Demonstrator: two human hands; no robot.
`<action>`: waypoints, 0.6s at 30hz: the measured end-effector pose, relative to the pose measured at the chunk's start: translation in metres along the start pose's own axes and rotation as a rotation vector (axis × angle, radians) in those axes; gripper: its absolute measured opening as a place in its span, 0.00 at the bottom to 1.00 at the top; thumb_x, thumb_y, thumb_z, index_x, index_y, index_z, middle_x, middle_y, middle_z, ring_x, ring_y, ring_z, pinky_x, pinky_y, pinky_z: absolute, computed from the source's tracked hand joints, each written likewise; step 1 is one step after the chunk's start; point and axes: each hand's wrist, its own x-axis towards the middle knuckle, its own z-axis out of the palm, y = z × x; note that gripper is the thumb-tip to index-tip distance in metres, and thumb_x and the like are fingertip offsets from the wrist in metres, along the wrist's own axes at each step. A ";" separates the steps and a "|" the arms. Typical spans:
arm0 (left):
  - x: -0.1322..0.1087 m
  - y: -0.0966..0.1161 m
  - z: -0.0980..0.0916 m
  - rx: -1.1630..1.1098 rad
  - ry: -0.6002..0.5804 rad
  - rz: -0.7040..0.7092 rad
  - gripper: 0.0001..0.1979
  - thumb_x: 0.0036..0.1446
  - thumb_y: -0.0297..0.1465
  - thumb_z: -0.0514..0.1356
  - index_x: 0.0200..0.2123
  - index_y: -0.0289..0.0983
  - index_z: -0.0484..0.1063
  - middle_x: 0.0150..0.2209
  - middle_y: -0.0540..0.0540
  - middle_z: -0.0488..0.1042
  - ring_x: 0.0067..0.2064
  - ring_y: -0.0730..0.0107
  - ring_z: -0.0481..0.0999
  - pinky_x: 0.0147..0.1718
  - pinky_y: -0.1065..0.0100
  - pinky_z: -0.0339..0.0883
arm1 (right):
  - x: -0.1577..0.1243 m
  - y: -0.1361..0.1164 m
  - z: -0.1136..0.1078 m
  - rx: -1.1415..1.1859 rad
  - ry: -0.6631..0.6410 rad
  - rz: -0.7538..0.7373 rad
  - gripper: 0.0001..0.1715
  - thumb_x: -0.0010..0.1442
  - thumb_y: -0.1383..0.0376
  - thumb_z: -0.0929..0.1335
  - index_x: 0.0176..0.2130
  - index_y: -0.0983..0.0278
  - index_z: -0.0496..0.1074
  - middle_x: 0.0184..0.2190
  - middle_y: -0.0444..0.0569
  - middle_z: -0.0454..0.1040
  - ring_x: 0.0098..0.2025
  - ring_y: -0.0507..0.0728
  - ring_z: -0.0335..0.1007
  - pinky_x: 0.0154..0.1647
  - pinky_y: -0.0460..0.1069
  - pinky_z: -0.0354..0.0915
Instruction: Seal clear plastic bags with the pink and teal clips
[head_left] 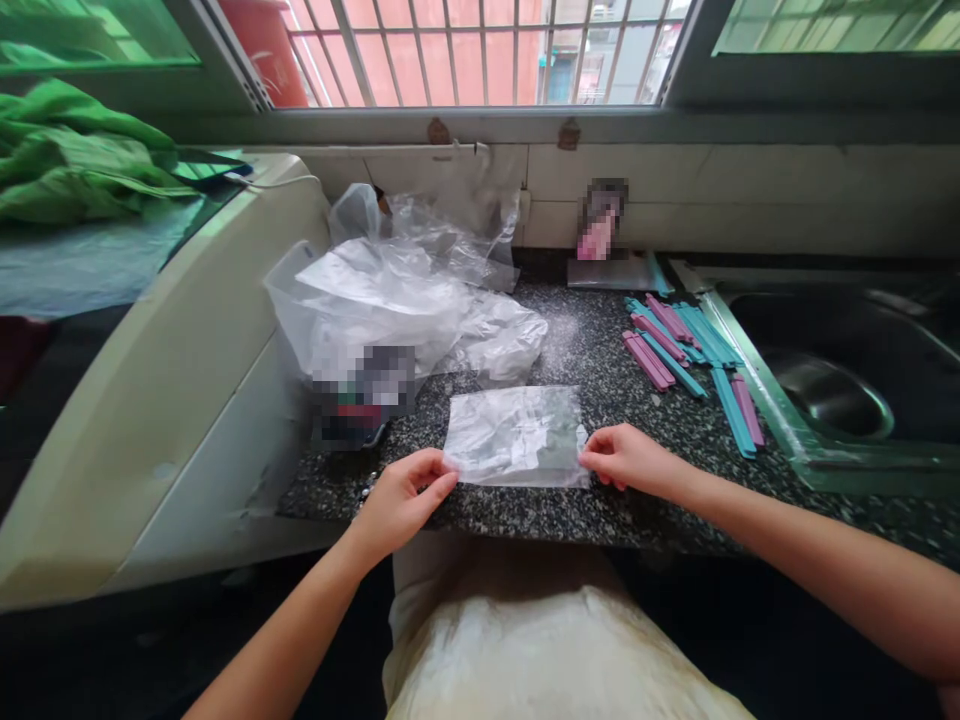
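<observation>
A small clear plastic bag (514,435) lies flat at the front of the speckled dark countertop (495,515). My left hand (409,495) pinches its near left corner between thumb and fingers. At the bag's right edge, my right hand (619,460) grips it with closed fingertips. Beyond my right hand lies a loose pile of pink and blue plastic bag-sealing clips (686,335). Behind the bag sits a heap of crumpled clear plastic bags (420,300), partly in a translucent container whose contents are mostly hidden.
A metal sink (832,395) is set into the counter on the right. To the left stands a cream-coloured appliance (187,370) with green cloth (75,155) on top. Against the tiled wall, a blurred-out object (602,220) leans near a flat clear packet (611,272). A barred window is above.
</observation>
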 end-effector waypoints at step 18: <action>-0.031 -0.013 0.024 0.492 0.299 0.292 0.07 0.55 0.25 0.53 0.25 0.36 0.68 0.33 0.44 0.70 0.39 0.67 0.68 0.39 0.64 0.65 | 0.010 -0.008 -0.023 -0.508 0.321 -0.344 0.12 0.55 0.60 0.63 0.27 0.63 0.71 0.23 0.46 0.74 0.24 0.52 0.66 0.25 0.45 0.56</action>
